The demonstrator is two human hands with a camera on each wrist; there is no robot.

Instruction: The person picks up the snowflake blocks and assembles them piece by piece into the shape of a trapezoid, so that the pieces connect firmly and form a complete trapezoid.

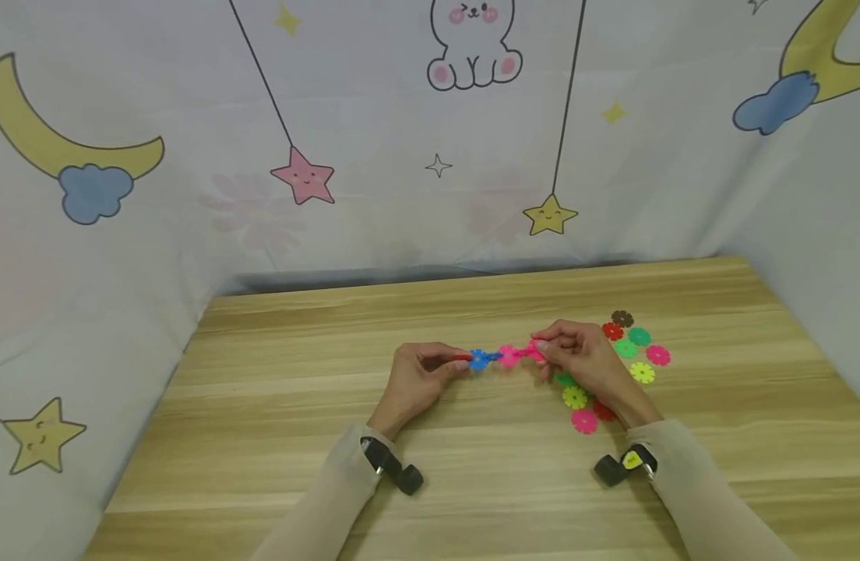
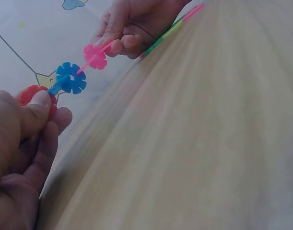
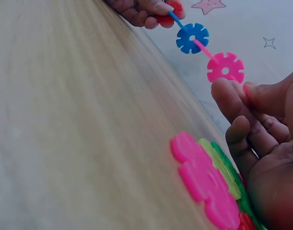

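A chain of interlocked plastic snowflake discs (image 1: pixel 503 357) is held above the wooden table (image 1: pixel 276 405) between both hands. My left hand (image 1: pixel 417 372) pinches the red disc (image 2: pixel 35 98) at its left end; beside it come a blue disc (image 2: pixel 71 78) and a pink disc (image 2: pixel 94 56). My right hand (image 1: pixel 584 360) pinches the pink right end (image 3: pixel 225 67) of the chain between thumb and fingers. In the right wrist view the blue disc (image 3: pixel 192 38) and the left hand's fingers (image 3: pixel 146 10) show at the top.
Loose discs lie on the table by and under my right hand: brown (image 1: pixel 622 318), red (image 1: pixel 612 331), green (image 1: pixel 639 336), pink (image 1: pixel 657 355), yellow (image 1: pixel 642 372) and several more (image 1: pixel 583 421). Printed cloth walls (image 1: pixel 402 156) enclose the table on three sides.
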